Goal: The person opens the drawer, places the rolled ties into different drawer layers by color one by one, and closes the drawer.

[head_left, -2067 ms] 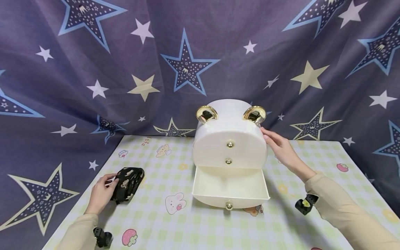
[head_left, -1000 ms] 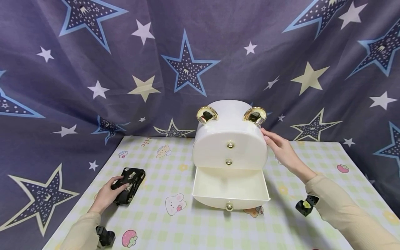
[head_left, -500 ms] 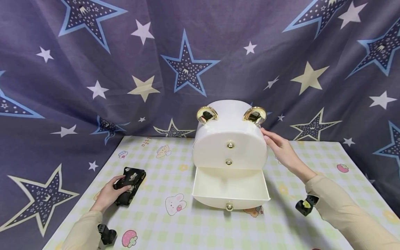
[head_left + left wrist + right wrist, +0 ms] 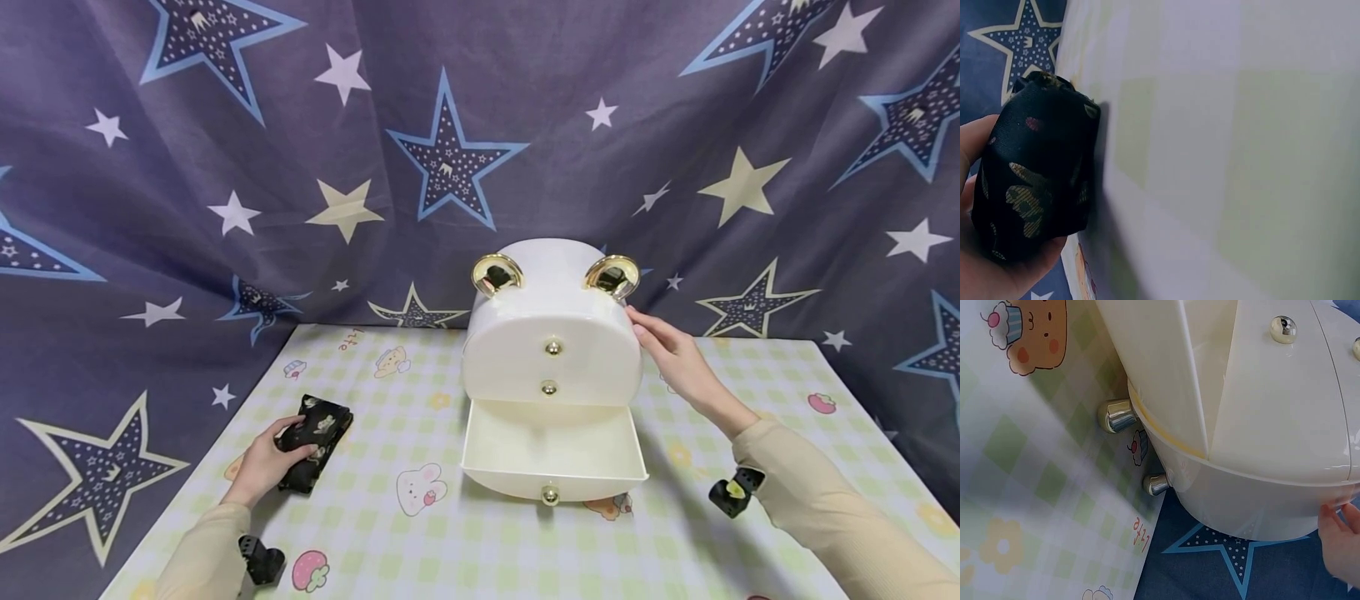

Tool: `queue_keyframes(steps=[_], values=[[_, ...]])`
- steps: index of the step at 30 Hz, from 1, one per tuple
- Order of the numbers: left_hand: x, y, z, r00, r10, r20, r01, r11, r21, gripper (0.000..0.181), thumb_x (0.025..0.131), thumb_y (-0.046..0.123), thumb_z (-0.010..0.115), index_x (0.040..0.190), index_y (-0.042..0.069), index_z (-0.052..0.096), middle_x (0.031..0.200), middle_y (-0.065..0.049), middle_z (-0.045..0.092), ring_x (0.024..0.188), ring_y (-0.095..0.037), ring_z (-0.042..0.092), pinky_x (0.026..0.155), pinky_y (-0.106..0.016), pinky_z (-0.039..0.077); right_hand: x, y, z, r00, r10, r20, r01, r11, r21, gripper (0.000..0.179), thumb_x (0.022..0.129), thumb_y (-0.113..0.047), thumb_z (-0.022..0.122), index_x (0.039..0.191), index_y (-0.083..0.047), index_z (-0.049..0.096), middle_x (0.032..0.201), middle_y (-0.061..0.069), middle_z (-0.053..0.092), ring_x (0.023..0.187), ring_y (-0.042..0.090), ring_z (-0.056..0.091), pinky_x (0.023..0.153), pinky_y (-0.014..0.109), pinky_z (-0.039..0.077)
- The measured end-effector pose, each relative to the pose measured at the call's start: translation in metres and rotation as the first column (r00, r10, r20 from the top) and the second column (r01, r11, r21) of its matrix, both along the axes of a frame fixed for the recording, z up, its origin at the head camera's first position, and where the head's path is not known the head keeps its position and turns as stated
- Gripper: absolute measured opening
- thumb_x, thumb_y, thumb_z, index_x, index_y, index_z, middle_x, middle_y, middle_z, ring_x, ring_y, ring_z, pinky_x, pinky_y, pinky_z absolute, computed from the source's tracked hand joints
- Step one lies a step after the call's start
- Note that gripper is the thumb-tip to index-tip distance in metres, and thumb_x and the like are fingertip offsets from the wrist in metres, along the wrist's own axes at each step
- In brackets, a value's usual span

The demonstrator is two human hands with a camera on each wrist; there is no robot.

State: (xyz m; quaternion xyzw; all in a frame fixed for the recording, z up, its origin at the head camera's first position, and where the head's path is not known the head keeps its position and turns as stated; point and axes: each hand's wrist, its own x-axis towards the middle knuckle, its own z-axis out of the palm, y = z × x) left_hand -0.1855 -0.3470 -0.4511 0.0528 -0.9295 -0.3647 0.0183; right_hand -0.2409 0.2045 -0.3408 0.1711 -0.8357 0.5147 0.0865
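A black folded cloth bundle (image 4: pixel 317 437) with a pale animal print lies at the left of the table. My left hand (image 4: pixel 266 460) grips its near left side, thumb on one side and fingers on the other. In the left wrist view the bundle (image 4: pixel 1038 169) appears thick and rounded, close against the tabletop. A white drawer box (image 4: pixel 551 358) with two gold eye-like knobs on top stands right of the middle. Its bottom drawer (image 4: pixel 553 487) is pulled out, with nothing inside. The fingertips of my right hand (image 4: pixel 678 358) touch the box's right side, fingers nearly straight.
A green-and-white checked cloth (image 4: pixel 375 533) with cartoon prints covers the table. Behind and beside it hangs a dark blue star-patterned curtain (image 4: pixel 555 167). In the right wrist view, gold feet (image 4: pixel 1116 417) show under the box.
My left hand has moved slightly right and farther over the bundle, which has turned a little and looks flatter and neater. The right hand, box and drawer have stayed put.
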Motion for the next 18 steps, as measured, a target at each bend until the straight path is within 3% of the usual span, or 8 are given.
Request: queue_keyframes(steps=[4,8,11,15,16,18], values=[[-0.0021,0.0016,0.0004,0.999,0.017,-0.051,-0.019,0.999,-0.03,0.06,0.077,0.026,0.067,0.128,0.004,0.042,0.109,-0.031,0.051,0.086,-0.036,0.051,0.075,-0.043,0.041,0.0007,-0.0003,0.0013,1.0,-0.003,0.006,0.003,1.0,-0.004,0.045,0.094,-0.03,0.041,0.134,-0.01,0.039,0.136,0.012,0.037,0.057,0.005,0.043,0.037,0.025,0.032],[-0.0017,0.0036,-0.0007,0.993,0.052,-0.108,-0.054,0.998,-0.018,0.058,0.073,0.026,0.07,0.123,0.005,0.049,0.086,-0.024,0.056,0.072,-0.027,0.049,0.064,-0.033,0.039,0.0016,-0.001,0.0022,1.0,-0.012,0.006,0.012,1.0,-0.003,0.044,0.094,-0.029,0.042,0.133,-0.01,0.04,0.135,0.012,0.039,0.051,0.007,0.038,0.037,0.024,0.033],[-0.0004,0.0048,-0.0009,0.989,0.056,-0.135,-0.058,0.998,-0.006,0.058,0.072,0.027,0.071,0.121,0.005,0.05,0.098,-0.024,0.056,0.08,-0.027,0.05,0.064,-0.032,0.039,0.0012,-0.0009,0.0018,1.0,-0.009,-0.007,0.009,1.0,0.006,0.044,0.094,-0.029,0.041,0.133,-0.008,0.04,0.136,0.012,0.038,0.074,-0.001,0.047,0.044,0.02,0.036],[0.0001,0.0057,0.0004,0.991,0.037,-0.128,-0.038,0.999,-0.009,0.059,0.074,0.03,0.07,0.123,0.006,0.049,0.113,-0.027,0.051,0.087,-0.03,0.051,0.068,-0.034,0.039,0.0002,-0.0004,0.0011,1.0,-0.002,-0.012,0.002,1.0,0.017,0.045,0.094,-0.03,0.04,0.133,-0.008,0.039,0.137,0.012,0.035,0.099,-0.007,0.043,0.057,0.015,0.038],[0.0007,0.0064,0.0013,0.992,0.033,-0.123,-0.034,0.999,-0.009,0.059,0.074,0.03,0.07,0.124,0.007,0.048,0.115,-0.027,0.049,0.088,-0.03,0.051,0.069,-0.034,0.04,-0.0001,-0.0002,0.0009,1.0,-0.002,-0.008,0.002,1.0,0.016,0.046,0.094,-0.03,0.04,0.134,-0.008,0.038,0.137,0.011,0.035,0.099,-0.005,0.044,0.055,0.017,0.038],[0.0014,0.008,0.0033,0.993,0.026,-0.116,-0.027,1.0,-0.009,0.059,0.075,0.03,0.07,0.125,0.007,0.048,0.117,-0.027,0.049,0.089,-0.03,0.051,0.068,-0.033,0.04,-0.0006,0.0001,0.0007,1.0,0.0,-0.002,0.0,1.0,0.021,0.046,0.094,-0.031,0.04,0.134,-0.007,0.038,0.138,0.011,0.034,0.109,-0.002,0.042,0.063,0.015,0.039]])
